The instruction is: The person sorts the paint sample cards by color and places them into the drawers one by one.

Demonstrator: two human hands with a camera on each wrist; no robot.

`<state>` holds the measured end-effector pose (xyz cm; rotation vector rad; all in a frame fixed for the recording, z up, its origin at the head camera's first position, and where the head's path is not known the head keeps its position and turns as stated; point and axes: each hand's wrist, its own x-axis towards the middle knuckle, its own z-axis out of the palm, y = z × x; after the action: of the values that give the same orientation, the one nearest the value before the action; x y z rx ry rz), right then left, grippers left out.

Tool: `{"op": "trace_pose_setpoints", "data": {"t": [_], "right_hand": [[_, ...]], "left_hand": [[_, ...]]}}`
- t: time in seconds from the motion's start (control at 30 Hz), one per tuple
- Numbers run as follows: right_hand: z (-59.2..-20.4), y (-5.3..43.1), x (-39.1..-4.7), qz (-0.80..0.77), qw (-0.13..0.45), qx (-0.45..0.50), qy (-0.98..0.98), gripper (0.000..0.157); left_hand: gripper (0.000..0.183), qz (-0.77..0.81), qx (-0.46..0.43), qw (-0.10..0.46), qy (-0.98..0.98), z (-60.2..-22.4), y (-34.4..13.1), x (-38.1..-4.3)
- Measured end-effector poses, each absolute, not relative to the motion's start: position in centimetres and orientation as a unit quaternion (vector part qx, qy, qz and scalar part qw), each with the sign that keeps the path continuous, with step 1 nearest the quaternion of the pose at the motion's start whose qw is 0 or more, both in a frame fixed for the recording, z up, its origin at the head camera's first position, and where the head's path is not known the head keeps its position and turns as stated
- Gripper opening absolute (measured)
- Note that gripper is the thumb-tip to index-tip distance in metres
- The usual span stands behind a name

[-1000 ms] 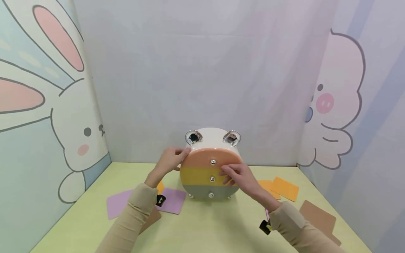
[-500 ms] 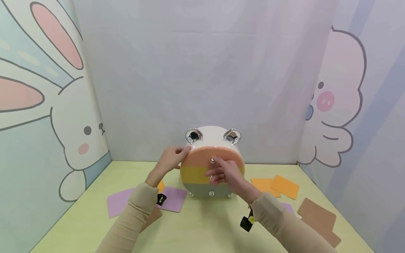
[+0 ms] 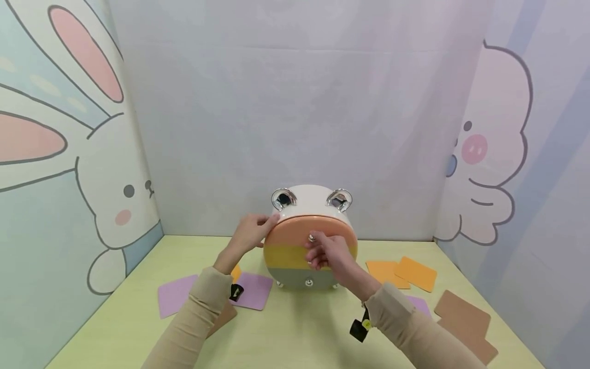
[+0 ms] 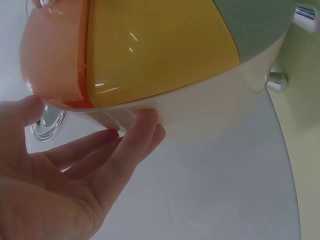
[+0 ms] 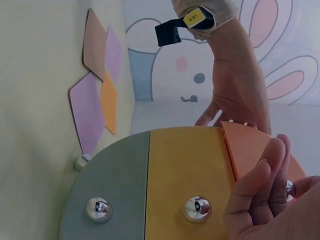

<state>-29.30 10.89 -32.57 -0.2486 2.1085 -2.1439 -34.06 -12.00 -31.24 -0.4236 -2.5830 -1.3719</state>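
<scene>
A small rounded drawer box [image 3: 306,197] with a white body and chrome ears stands at the middle of the table. Its front has an orange top drawer [image 3: 291,229], a yellow middle drawer [image 4: 160,45] and a grey-green bottom drawer [image 5: 112,177], each with a chrome knob. My right hand [image 3: 338,256] pinches the top drawer's knob [image 5: 290,190] between thumb and finger. In the right wrist view the orange front stands slightly proud of the yellow one. My left hand [image 3: 249,233] rests on the box's left side, thumb near the top front edge, fingers extended along the white wall.
Purple cards [image 3: 253,291], an orange card [image 3: 235,273] and a brown card [image 3: 223,319] lie on the left. To the right are orange cards [image 3: 417,273], a purple card [image 3: 420,305] and brown cards [image 3: 463,312]. A pale curtain [image 3: 295,118] hangs behind the table.
My right hand has moved left and up from the box's right side to the top knob and now pinches it. The top drawer has come out slightly. My left hand keeps its place.
</scene>
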Motion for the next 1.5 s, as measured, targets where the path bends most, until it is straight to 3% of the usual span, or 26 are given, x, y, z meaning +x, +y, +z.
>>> {"op": "trace_pose_setpoints", "data": {"t": [1.03, 1.5], "right_hand": [[-32.4, 11.9, -25.1, -0.67, 0.086, -0.108, 0.73, 0.056], [-32.5, 12.4, -23.7, -0.672, 0.111, -0.127, 0.721, 0.047]], "left_hand": [[0.051, -0.449, -0.139, 0.085, -0.878, -31.2, -11.9, -34.2], [0.051, -0.449, -0.142, 0.087, -0.878, -31.1, -12.0, -34.2]]}}
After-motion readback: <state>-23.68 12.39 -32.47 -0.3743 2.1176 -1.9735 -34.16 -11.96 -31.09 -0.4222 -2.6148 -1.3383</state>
